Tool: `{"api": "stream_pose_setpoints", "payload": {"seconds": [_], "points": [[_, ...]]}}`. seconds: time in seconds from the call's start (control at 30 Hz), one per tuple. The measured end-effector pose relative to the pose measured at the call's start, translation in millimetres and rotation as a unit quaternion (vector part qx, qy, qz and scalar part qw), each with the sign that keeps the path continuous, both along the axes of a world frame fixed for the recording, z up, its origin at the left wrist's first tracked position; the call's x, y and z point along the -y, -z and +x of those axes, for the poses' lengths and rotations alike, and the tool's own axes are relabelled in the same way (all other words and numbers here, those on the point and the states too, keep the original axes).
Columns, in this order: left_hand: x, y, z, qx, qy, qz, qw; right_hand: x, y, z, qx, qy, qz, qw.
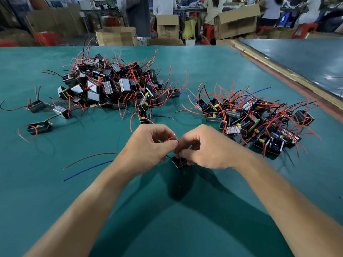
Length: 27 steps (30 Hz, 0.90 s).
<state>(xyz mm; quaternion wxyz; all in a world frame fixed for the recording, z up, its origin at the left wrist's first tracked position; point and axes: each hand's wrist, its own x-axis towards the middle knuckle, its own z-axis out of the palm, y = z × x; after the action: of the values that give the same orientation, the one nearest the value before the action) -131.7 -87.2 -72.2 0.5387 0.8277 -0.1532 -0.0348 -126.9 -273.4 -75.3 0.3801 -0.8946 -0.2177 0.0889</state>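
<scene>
two heaps of wired black modules: left heap (115, 84) likely pending, right heap (259, 119) likely finished; left hand (148, 145) and right hand (204, 147) pinch one module's thin red wire (167, 140).

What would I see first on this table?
Two hands meet in the middle: the left hand pinches a red wire and the right hand holds a black box. Behind them on the green table lie two tangled piles of such boxes, a left pile and a right pile.
</scene>
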Motion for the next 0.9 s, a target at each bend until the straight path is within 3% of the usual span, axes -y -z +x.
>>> {"api": "stream_pose_setpoints", "payload": {"seconds": [0.17, 0.4, 0.9], "points": [[0.5, 1.6, 0.8, -0.011, 0.007, -0.012, 1.000, 0.5, -1.8, 1.6, 0.058, 0.035, 0.019, 0.998], [0.1, 2.6, 0.4, -0.012, 0.009, -0.001, 1.000, -3.4, -8.4, -0.8, 0.077, 0.062, 0.214, 0.972], [0.0, 1.2, -6.1, 0.005, 0.062, 0.031, 0.998, -6.6, -3.3, -0.6, 0.136, 0.053, 0.185, 0.972]]}}
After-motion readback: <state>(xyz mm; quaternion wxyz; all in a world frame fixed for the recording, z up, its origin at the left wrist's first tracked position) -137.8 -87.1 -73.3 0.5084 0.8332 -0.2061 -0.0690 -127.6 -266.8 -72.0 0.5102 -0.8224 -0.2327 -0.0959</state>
